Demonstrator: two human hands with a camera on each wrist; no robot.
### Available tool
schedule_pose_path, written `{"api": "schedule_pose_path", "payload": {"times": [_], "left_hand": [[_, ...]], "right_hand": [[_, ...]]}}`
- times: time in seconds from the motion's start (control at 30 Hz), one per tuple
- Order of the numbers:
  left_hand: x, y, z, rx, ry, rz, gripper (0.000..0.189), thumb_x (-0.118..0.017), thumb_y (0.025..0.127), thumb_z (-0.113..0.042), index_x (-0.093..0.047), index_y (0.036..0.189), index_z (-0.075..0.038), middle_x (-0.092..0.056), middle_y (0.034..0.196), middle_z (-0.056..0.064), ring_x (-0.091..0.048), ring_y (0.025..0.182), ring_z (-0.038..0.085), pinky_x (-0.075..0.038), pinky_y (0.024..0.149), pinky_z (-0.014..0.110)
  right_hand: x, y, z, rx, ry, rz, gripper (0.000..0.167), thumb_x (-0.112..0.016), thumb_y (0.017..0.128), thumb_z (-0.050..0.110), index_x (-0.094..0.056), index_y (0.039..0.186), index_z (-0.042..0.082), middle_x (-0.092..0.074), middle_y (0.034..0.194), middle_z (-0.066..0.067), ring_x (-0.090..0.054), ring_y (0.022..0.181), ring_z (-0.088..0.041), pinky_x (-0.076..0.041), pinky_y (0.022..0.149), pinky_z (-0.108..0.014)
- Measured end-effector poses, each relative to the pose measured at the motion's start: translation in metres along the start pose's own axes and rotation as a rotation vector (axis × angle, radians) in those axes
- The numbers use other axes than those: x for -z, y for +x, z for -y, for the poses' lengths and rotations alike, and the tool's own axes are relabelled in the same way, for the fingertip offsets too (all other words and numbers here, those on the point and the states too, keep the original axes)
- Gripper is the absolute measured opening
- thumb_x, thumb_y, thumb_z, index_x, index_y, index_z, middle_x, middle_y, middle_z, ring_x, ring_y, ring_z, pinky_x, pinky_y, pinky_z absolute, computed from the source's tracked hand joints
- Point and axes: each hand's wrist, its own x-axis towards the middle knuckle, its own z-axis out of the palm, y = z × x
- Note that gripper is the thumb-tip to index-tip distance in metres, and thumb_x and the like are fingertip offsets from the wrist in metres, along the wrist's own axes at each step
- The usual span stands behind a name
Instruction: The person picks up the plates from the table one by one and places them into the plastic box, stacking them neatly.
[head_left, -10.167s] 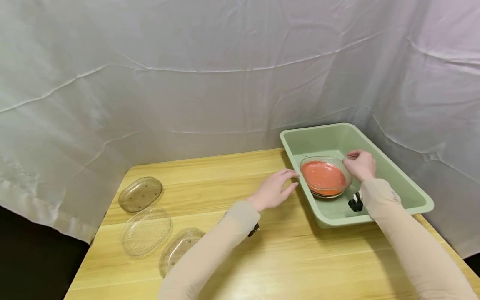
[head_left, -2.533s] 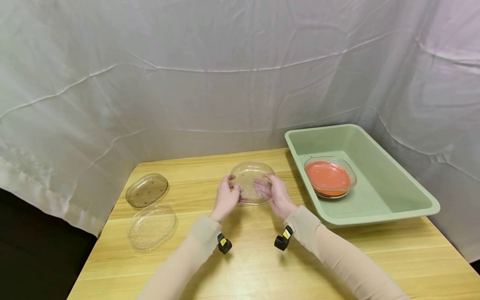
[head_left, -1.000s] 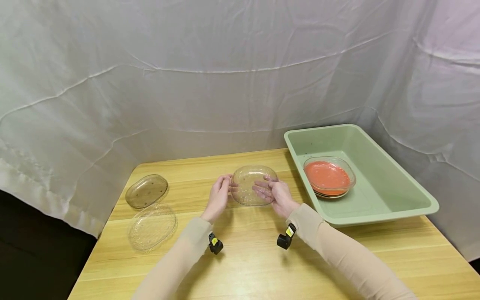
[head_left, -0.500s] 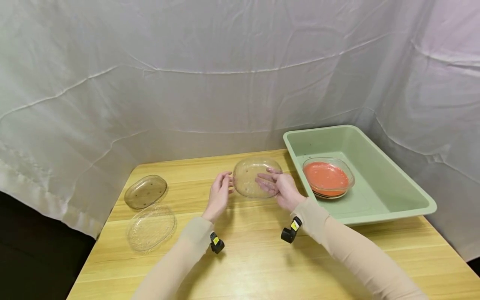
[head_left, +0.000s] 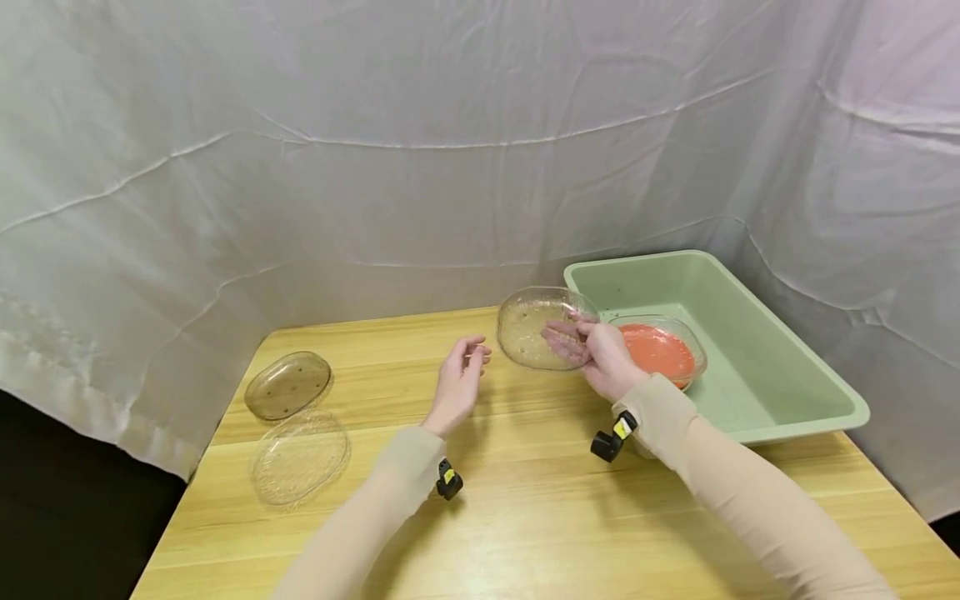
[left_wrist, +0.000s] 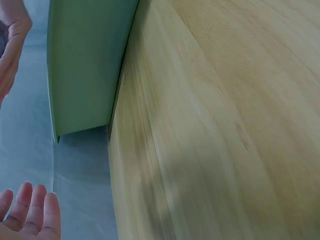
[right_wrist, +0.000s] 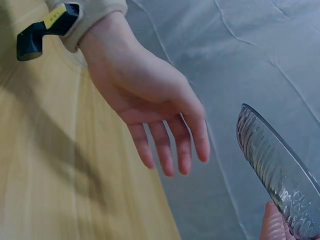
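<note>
My right hand (head_left: 609, 360) holds a clear oval dish (head_left: 528, 329) by its right side, with the fingers showing through it from beneath. The dish is raised above the wooden table, just left of the green tub. In the right wrist view its ribbed wall (right_wrist: 272, 175) stands at a slant at the right edge. My left hand (head_left: 457, 383) hovers to the left of the dish, apart from it, with relaxed fingers and nothing held. A dish with a red-orange base (head_left: 663, 354) sits in the tub, partly hidden behind my right hand, with a clear dish on top.
The green tub (head_left: 795, 429) occupies the table's right side. At the left of the table lie a brownish see-through oval dish (head_left: 288, 385) and a clear textured one (head_left: 300, 458), edge to edge. A grey curtain (head_left: 420, 200) hangs behind the table (head_left: 517, 517).
The near clear dish on the left was lifted from the table and held in both hands. The left hand has let go, and the right hand has carried it rightward to the tub's edge.
</note>
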Motion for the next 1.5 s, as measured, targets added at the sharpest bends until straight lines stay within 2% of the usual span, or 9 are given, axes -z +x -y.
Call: {"api": "schedule_pose_path", "payload": {"times": [0.13,0.2,0.27,0.47,0.7,0.83,1.1,1.37,1.5], "left_hand": [[-0.009,0.002,-0.006,-0.036,0.052,0.022,0.032,-0.044,0.107,-0.018,-0.056,0.135,-0.008,-0.066,0.124,0.015,-0.065,0.116,0.029,-0.056,0.102,0.043],[-0.015,0.003,-0.009,-0.067,0.076,0.045,0.032,-0.045,0.106,-0.016,-0.056,0.135,-0.008,-0.066,0.124,0.015,-0.066,0.116,0.029,-0.056,0.101,0.043],[-0.020,0.003,-0.012,-0.101,0.099,0.067,0.032,-0.046,0.105,-0.014,-0.056,0.135,-0.007,-0.066,0.124,0.015,-0.066,0.116,0.029,-0.057,0.100,0.043],[-0.037,0.006,-0.022,-0.198,0.189,0.113,0.033,-0.048,0.102,-0.011,-0.056,0.134,-0.005,-0.066,0.123,0.013,-0.067,0.112,0.026,-0.059,0.097,0.037],[-0.056,0.006,-0.033,-0.322,0.340,0.161,0.037,-0.049,0.101,-0.013,-0.054,0.138,-0.006,-0.064,0.132,0.012,-0.063,0.121,0.025,-0.053,0.107,0.038],[-0.068,0.007,-0.040,-0.391,0.427,0.194,0.038,-0.049,0.102,-0.016,-0.053,0.139,-0.007,-0.062,0.138,0.009,-0.061,0.126,0.023,-0.050,0.111,0.035],[-0.090,0.006,-0.052,-0.443,0.575,0.286,0.041,-0.052,0.104,-0.022,-0.050,0.144,-0.009,-0.060,0.142,0.007,-0.057,0.133,0.020,-0.044,0.117,0.031],[-0.106,0.004,-0.052,-0.583,0.640,0.321,0.041,-0.053,0.105,-0.029,-0.052,0.141,-0.011,-0.060,0.140,0.004,-0.057,0.132,0.017,-0.042,0.118,0.028],[-0.110,0.003,-0.050,-0.574,0.653,0.344,0.040,-0.052,0.105,-0.031,-0.053,0.141,-0.013,-0.059,0.142,0.003,-0.056,0.133,0.016,-0.042,0.118,0.027]], "right_hand": [[0.011,-0.001,0.014,0.020,0.026,-0.001,0.050,-0.020,0.109,0.008,-0.015,0.158,0.004,-0.071,0.114,-0.009,-0.076,0.086,-0.012,-0.055,0.061,-0.011],[0.018,-0.003,0.021,0.026,0.043,0.010,0.051,-0.019,0.109,0.008,-0.012,0.159,0.005,-0.073,0.098,-0.004,-0.076,0.084,-0.012,-0.053,0.057,-0.011],[0.026,-0.004,0.028,0.019,0.080,0.024,0.053,-0.018,0.109,0.009,-0.009,0.161,0.008,-0.074,0.092,-0.003,-0.076,0.084,-0.013,-0.051,0.054,-0.011],[0.052,-0.008,0.048,0.018,0.133,0.057,0.056,-0.016,0.110,0.011,0.001,0.163,0.013,-0.077,0.089,-0.004,-0.077,0.081,-0.012,-0.047,0.049,-0.015],[0.087,-0.009,0.068,0.017,0.280,0.110,0.060,-0.015,0.109,0.010,0.010,0.162,0.021,-0.076,0.093,-0.017,-0.078,0.088,-0.025,-0.063,0.074,-0.025],[0.105,-0.008,0.075,0.024,0.266,0.101,0.062,-0.016,0.109,0.007,0.011,0.162,0.022,-0.076,0.093,-0.017,-0.077,0.090,-0.025,-0.064,0.083,-0.029],[0.133,0.000,0.083,0.023,0.216,0.094,0.064,-0.016,0.108,0.005,0.014,0.161,0.023,-0.077,0.092,-0.014,-0.077,0.093,-0.022,-0.063,0.082,-0.028],[0.149,0.009,0.079,0.026,0.207,0.064,0.063,-0.013,0.107,0.005,0.015,0.161,0.022,-0.077,0.089,-0.012,-0.077,0.090,-0.021,-0.063,0.079,-0.027],[0.154,0.012,0.076,0.030,0.224,0.034,0.064,-0.011,0.105,0.001,0.014,0.161,0.021,-0.077,0.086,-0.014,-0.078,0.087,-0.023,-0.064,0.071,-0.025]]}}
